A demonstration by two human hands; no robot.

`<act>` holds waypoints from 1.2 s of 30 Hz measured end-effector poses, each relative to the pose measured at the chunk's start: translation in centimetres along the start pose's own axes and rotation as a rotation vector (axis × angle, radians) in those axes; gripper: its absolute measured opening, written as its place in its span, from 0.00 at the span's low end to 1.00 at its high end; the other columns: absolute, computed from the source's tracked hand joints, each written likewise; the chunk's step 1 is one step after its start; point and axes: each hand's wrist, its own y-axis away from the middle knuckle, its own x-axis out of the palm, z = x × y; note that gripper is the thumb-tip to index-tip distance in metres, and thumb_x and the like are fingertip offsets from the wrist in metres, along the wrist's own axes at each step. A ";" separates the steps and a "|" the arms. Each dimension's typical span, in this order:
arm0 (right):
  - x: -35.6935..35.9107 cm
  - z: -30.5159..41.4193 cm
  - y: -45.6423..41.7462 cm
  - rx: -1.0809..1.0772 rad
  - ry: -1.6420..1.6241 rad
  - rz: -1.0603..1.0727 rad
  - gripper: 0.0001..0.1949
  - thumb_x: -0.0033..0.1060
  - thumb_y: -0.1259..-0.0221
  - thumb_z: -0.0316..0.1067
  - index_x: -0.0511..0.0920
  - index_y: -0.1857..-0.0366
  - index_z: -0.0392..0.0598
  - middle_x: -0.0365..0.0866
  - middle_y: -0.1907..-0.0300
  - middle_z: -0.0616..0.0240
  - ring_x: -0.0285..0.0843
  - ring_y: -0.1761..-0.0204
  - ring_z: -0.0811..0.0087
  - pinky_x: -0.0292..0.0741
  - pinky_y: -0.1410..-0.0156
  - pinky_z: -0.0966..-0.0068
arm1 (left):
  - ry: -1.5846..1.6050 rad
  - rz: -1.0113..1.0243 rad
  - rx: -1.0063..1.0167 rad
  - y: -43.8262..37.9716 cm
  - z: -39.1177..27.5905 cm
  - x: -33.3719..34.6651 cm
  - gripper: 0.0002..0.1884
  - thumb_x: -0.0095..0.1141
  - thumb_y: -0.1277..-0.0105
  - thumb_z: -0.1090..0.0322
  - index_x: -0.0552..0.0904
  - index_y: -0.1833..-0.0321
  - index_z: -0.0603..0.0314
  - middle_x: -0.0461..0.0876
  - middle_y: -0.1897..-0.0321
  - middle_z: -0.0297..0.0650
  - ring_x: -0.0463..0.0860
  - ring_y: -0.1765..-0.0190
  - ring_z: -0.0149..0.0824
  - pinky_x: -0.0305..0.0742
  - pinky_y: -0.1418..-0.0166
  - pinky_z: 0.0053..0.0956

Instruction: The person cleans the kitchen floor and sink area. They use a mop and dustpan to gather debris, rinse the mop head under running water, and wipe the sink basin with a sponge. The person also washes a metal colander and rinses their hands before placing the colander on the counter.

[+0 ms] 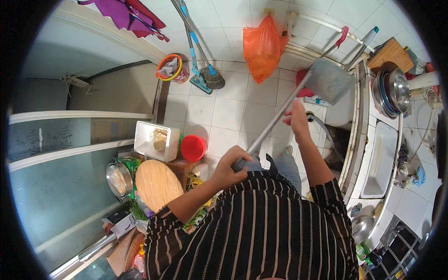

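A metal pole (271, 126) with a dark grip runs slantwise in front of my body, and the fingers of my left hand (231, 168) are closed around its grip end. Beside the pole, farther along it, my right hand (297, 117) has loosely bent fingers and is not wrapped around it. The pole's far end reaches a blurred, translucent, flat square piece (330, 82); how the two join is unclear. Just above is a rod with a red handle (342, 36), leaning near a white wall pipe. A grey hose (323, 127) curves near my right forearm.
A broom (213, 78) and a blue flat mop (201, 84) lean by a bucket (175, 68). An orange plastic bag (264, 50) hangs on the wall. At left stand a red bucket (193, 147), white foam box (171, 143) and round wooden board (159, 185); a sink (379, 161) lies right.
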 end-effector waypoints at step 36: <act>-29.1 -25.4 16.5 0.775 -0.215 -0.484 0.13 0.53 0.39 0.35 0.73 0.54 0.41 0.78 0.71 0.59 0.77 0.76 0.72 0.75 0.73 0.77 | -0.380 0.331 -0.504 -48.1 29.1 16.9 0.17 0.59 0.48 0.68 0.76 0.53 0.58 0.77 0.69 0.40 0.77 0.65 0.35 0.71 0.61 0.29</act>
